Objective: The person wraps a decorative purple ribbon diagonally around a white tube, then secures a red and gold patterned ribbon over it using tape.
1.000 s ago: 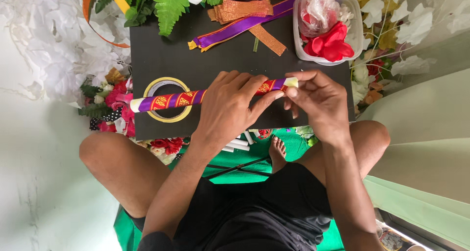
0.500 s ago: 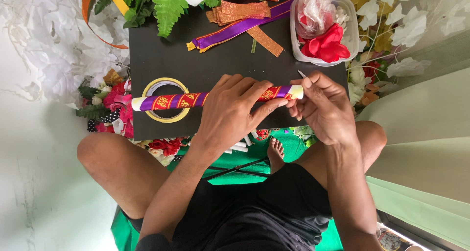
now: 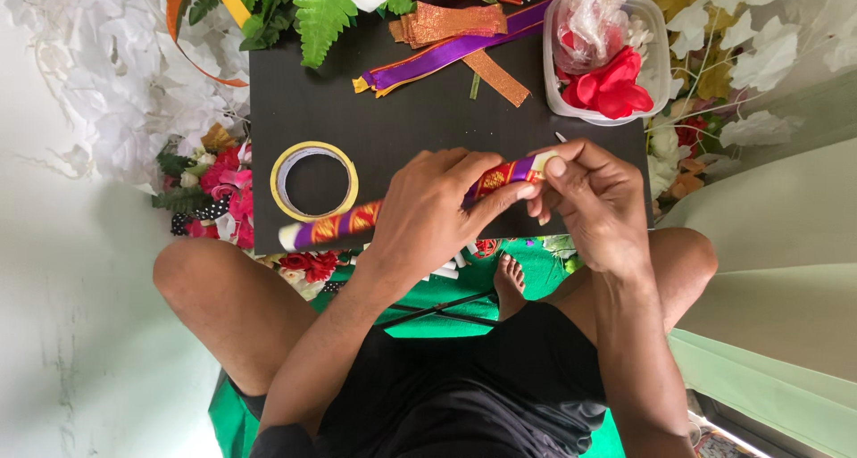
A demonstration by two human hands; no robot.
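Together, left hand [image 3: 428, 212] and right hand [image 3: 594, 199] grip a ribbon-wrapped stick [image 3: 335, 228].

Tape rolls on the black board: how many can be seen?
1. The tape roll lies flat on the black board, just beyond the wrapped stick that both hands hold. Others may be hidden under the flowers.

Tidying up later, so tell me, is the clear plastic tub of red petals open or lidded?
Open: the clear plastic tub shows no lid, and petals rise above its rim.
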